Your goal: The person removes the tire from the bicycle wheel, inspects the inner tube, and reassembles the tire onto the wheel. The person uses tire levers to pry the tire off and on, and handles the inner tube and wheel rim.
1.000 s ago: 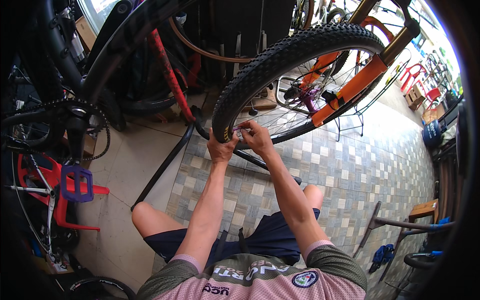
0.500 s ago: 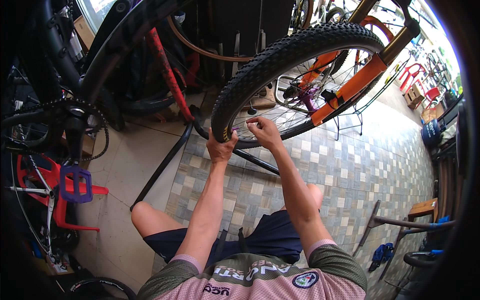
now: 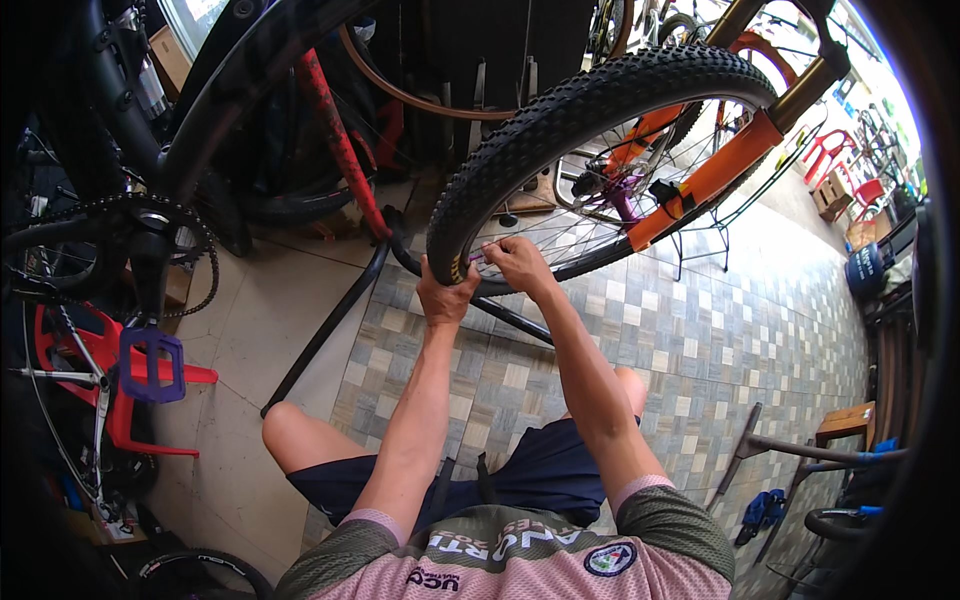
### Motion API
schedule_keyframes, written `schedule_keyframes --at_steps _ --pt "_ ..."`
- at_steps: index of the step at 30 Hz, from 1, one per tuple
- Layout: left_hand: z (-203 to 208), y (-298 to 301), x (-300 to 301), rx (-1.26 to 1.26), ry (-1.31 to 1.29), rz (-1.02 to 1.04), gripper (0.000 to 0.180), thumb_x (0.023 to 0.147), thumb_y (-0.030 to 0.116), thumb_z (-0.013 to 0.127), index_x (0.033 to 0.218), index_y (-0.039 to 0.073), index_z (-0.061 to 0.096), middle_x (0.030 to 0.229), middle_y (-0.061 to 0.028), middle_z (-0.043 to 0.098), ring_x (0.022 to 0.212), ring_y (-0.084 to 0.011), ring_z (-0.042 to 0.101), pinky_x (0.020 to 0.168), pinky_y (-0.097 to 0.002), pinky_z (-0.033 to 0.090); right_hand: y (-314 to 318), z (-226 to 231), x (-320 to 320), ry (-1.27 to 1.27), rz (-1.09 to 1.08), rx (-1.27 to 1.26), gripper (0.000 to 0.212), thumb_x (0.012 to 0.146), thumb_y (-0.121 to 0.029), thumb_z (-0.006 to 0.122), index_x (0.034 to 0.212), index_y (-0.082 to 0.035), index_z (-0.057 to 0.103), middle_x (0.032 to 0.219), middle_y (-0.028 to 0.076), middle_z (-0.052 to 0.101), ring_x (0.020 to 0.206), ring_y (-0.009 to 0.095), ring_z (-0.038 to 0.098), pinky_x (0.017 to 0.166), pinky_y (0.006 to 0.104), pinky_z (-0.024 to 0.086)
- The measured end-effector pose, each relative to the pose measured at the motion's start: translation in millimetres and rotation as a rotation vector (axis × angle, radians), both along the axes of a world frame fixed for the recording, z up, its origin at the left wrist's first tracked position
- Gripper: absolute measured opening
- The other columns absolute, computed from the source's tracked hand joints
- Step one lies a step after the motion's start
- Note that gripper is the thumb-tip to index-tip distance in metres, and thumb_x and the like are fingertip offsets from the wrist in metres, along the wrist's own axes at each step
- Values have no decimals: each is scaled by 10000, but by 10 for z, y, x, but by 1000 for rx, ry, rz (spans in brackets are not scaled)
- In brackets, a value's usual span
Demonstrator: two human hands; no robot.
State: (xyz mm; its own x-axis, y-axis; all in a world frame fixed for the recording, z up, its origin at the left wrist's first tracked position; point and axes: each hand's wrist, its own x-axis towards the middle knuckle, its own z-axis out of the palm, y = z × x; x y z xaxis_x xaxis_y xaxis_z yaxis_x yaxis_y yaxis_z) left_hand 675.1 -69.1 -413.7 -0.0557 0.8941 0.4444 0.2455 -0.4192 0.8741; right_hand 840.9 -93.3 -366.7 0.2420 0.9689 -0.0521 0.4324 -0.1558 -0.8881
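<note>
A: What is worn on top?
B: A short-sleeved pink and olive-grey jersey in textured fabric (image 3: 530, 582), pink nearest the camera, olive-grey toward the waist.
A: And the sleeves?
B: An olive-grey left sleeve (image 3: 340, 552) and an olive-grey right sleeve (image 3: 668, 522), each edged by a pale pink cuff.
A: Which markings show?
B: Large white lettering (image 3: 500, 536), smaller dark lettering (image 3: 432, 579), and a round white-and-dark-blue badge (image 3: 610, 559) on the person's right side.
A: Below that?
B: Dark navy cloth shorts (image 3: 540, 462), with two narrow dark straps at the waist.
A: The arms?
B: Bare forearms; left hand (image 3: 445, 298) and right hand (image 3: 521, 266) bare too.
</note>
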Motion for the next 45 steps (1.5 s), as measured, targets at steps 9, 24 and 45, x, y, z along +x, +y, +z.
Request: schedule_keyframes --at_steps 9,24,45 --pt "10 -17 27 -26 -9 11 511 777 317 896 1106 52 608 887 -175 757 873 -392 779 713 -457 600 20 -60 -16 170 41 -47 342 1050 -293 619 993 29 719 715 -36 531 690 79 461 622 303 413" --pt "-41 -4 37 -18 7 -9 505 794 309 881 1139 54 614 920 -175 760 908 -397 776 731 -457 603 -53 -200 -93 179 10 163 302 1055 -283 619 1039 17 653 812 -1 572 759 91 492 668 300 426" --pt "-106 60 43 -5 35 24 534 768 327 878 1128 25 624 868 -170 753 842 -390 777 696 -459 603 -232 -109 -120 432 -63 179 277 1041 38 604 1317 52 623 1116 124 744 1005 191 759 826 289 628"
